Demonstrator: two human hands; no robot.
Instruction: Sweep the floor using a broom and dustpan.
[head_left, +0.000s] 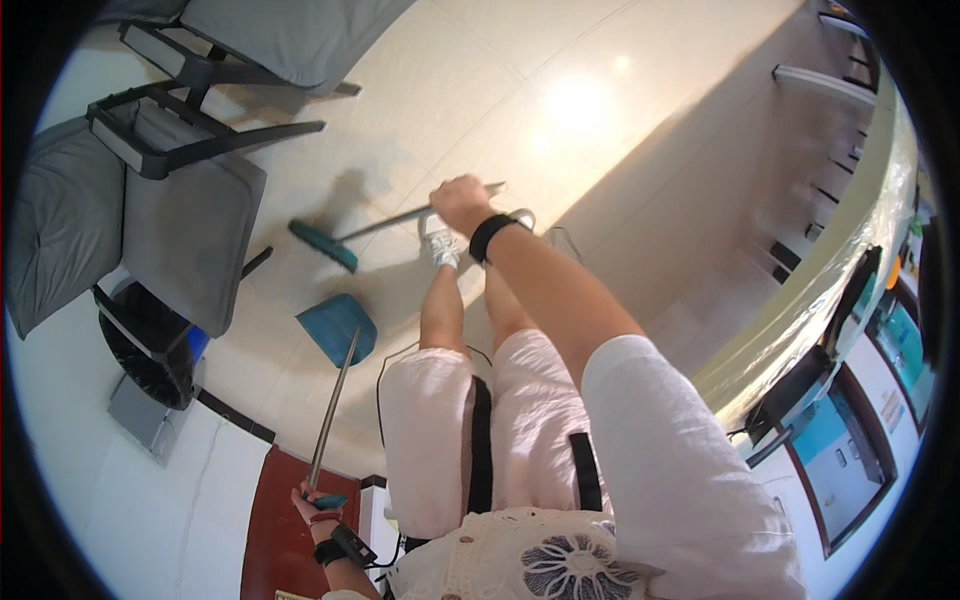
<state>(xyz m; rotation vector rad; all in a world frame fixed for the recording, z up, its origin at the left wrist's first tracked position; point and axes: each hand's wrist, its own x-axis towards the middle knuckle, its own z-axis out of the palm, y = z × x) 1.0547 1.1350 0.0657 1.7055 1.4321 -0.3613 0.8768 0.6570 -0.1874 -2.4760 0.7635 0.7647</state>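
Though dim rightward, glossy floor [440,110] beneath broom [322,246], grey chairs [185,225].

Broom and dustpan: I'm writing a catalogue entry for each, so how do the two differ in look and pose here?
The broom has a narrow, dark green bristled head, while the dustpan ends in a broader, bluer scoop. The broom's handle slants across the view from the right hand; the dustpan's runs steeply up the picture from the left hand. Both have long, slim, greyish handles.
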